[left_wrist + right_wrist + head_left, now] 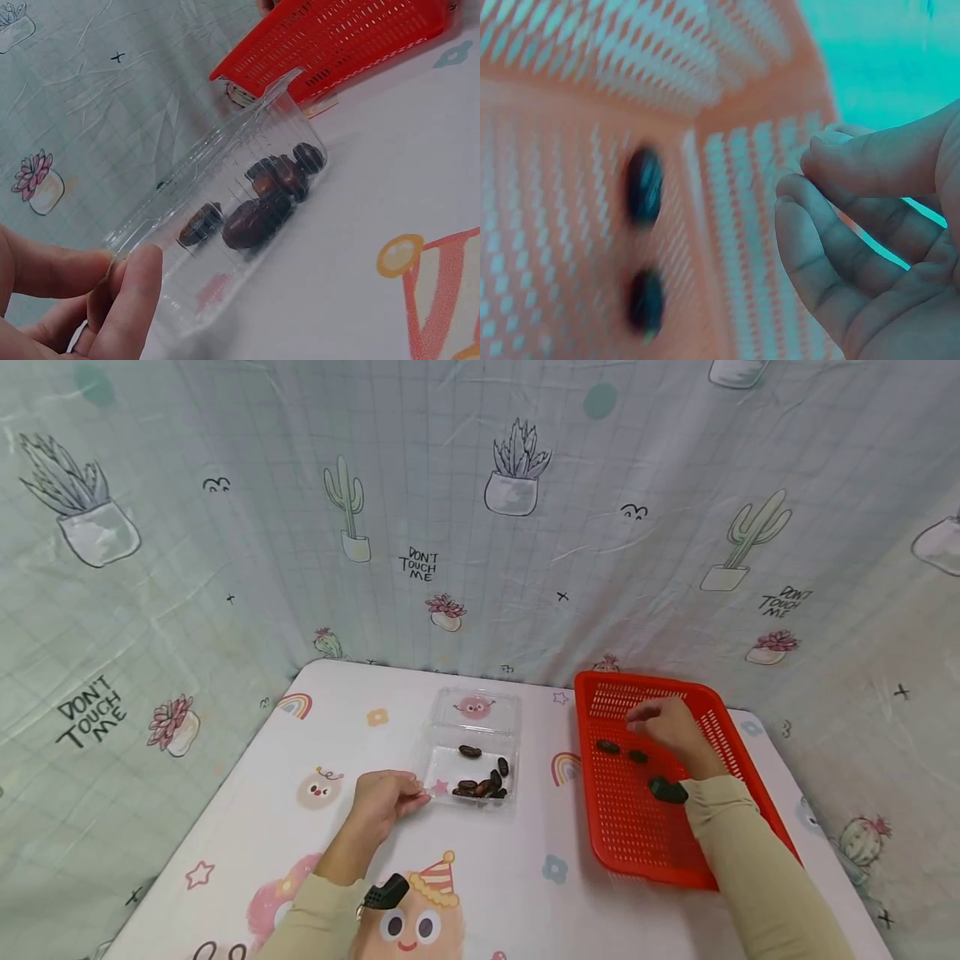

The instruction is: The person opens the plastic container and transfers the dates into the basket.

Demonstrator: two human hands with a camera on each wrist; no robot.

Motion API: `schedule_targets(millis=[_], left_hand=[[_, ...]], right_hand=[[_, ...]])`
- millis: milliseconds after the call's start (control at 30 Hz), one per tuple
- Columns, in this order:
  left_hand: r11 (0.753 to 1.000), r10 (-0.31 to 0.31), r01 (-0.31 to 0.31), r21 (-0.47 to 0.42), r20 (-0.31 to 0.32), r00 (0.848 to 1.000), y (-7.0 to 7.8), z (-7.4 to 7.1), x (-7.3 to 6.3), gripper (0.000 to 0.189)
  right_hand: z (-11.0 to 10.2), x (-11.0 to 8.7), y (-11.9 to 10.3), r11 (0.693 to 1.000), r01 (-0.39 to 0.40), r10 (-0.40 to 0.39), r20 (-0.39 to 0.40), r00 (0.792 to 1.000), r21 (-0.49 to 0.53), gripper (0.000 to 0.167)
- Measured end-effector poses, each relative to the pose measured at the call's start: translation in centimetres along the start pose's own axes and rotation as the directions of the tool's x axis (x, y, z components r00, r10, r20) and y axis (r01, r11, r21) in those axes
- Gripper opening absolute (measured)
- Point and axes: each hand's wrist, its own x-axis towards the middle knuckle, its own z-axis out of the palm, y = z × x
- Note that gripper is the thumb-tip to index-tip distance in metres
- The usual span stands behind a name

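Note:
A clear plastic clamshell box [438, 752] lies with its lid folded back on the table, several dark brown dates [480, 788] inside, mostly bunched at its near right corner. My left hand [384, 797] pinches the near left corner of the box's rim between thumb and fingers, as the left wrist view shows close up. Over the far part of a red plastic basket [600, 827] hovers my right hand [667, 727], its fingers loosely bent and nothing visible between them. Two dates, one farther left [608, 747] and one nearer the hand [638, 757], lie on the basket floor.
The white table [517, 877] carries printed cartoon pictures. Behind it and at both sides hangs a pale patterned curtain [465, 527]. The basket's raised walls stand at the table's right, near the far edge. A small dark wrist camera [387, 892] sits on the left sleeve.

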Motion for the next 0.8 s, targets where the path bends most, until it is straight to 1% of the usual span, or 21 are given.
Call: schedule_targets(millis=[100,167,300,367,467,533,633,733,800], left_hand=[[1.0,-0.008,0.008,-0.003,-0.007,1.0,0.0,-0.1,0.0,0.034],[1.0,-0.003,0.003,-0.008,0.0,1.0,0.0,0.0,-0.1,0.034],[1.0,0.008,-0.007,-0.017,0.009,1.0,-0.1,0.0,-0.3,0.034],[1.0,0.005,-0.005,-0.023,0.003,1.0,-0.1,-0.1,-0.3,0.034],[1.0,0.001,-0.001,-0.026,0.004,1.0,0.0,-0.1,-0.3,0.035],[1.0,-0.003,0.003,-0.025,0.006,1.0,0.0,-0.1,-0.2,0.035],[0.999,0.002,-0.002,-0.032,0.012,1.0,0.1,0.0,-0.1,0.034],[0.999,0.006,-0.006,-0.04,0.011,1.0,-0.1,-0.1,0.1,0.033],[0.999,0.005,-0.004,-0.043,0.006,1.0,-0.2,-0.2,0.1,0.032]], right_hand=[[0.6,0.1,-2.5,0.999,0.048,-0.048,0.013,0.999,0.025,0.024],[1.1,0.2,-3.9,0.997,0.066,-0.066,0.008,0.998,0.037,0.023],[2.2,0.3,-6.5,0.992,0.073,-0.076,0.022,0.997,0.099,0.021],[3.1,0.5,-7.6,0.986,0.077,-0.084,0.043,0.996,0.145,0.022],[4.5,0.9,-9.1,0.976,0.09,-0.109,0.086,0.99,0.2,0.022],[5.7,1.2,-10.2,0.973,0.08,-0.107,0.116,0.987,0.219,0.02],[7.4,1.6,-11.8,0.98,0.056,-0.09,0.173,0.981,0.193,0.018],[9.2,1.8,-13.2,0.985,0.056,-0.095,0.247,0.964,0.164,0.018],[10.3,1.8,-13.9,0.985,0.071,-0.115,0.291,0.95,0.156,0.017]])
